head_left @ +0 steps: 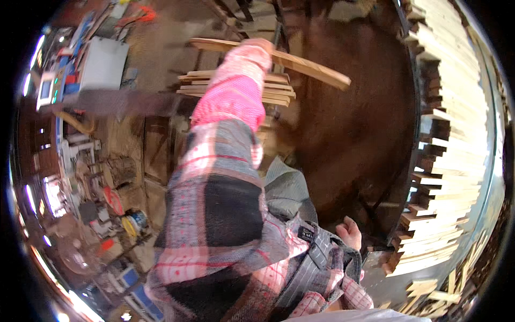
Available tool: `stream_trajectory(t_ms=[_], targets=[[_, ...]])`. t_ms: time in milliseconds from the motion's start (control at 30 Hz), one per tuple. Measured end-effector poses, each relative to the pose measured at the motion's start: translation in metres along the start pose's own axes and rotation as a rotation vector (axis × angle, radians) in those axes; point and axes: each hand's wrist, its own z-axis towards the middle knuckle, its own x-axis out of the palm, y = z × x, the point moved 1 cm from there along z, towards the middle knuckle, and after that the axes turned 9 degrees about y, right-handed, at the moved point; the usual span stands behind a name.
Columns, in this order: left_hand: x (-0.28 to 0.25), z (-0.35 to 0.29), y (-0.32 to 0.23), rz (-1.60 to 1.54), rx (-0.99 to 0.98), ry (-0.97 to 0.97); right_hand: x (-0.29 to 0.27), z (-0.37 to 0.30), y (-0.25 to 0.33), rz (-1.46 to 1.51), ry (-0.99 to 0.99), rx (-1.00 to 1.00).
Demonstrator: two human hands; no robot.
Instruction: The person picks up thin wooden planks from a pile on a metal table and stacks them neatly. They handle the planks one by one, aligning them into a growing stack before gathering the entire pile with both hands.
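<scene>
My left arm, in a plaid sleeve with a pink cuff, stretches forward to the upper middle. My left hand (259, 45), slightly blurred, is closed on a long wooden strip (314, 68) that slants down to the right. Just nearer than this strip lies a small stack of wooden strips (276, 96), partly hidden behind my forearm. My right hand (350, 234) is low beside my body, right of the grey cloth of my clothing. Its visible fingers are slightly apart, and nothing shows in them; the rest is covered by my clothing.
A long row of pale wooden strips (456, 155) with uneven ends lies on a metal table (491, 188) along the right. Loose offcuts (424, 287) are at lower right. Machines, a white box (104, 63) and tools crowd the left. Brown floor (354, 123) shows between.
</scene>
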Motion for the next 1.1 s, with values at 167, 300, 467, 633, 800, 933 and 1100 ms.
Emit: stream_trajectory(t_ms=[167,300,467,633,800,933,1100], targets=[[0.041,0.084,0.062,0.084,0.002,0.119,0.012,0.045,0.030,-0.072,0.066,0.168],[0.043,0.141,0.096,0.141,0.037,0.162,0.026,0.064,0.045,-0.154,0.069,0.143],[0.125,0.164,0.154,0.230,-0.023,0.276,-0.001,0.095,0.069,-0.187,0.050,0.230],[0.137,0.191,0.119,0.160,0.098,0.288,0.001,0.107,0.101,-0.228,0.027,0.229],[0.168,0.205,0.097,0.292,0.274,0.375,-0.005,0.089,0.109,-0.301,0.044,0.259],[0.109,0.239,0.100,0.708,0.434,0.358,-0.014,0.066,0.118,-0.214,0.140,0.282],[-0.069,0.109,-0.107,-0.558,0.598,0.568,-0.013,0.022,0.058,-0.020,-0.068,0.149]])
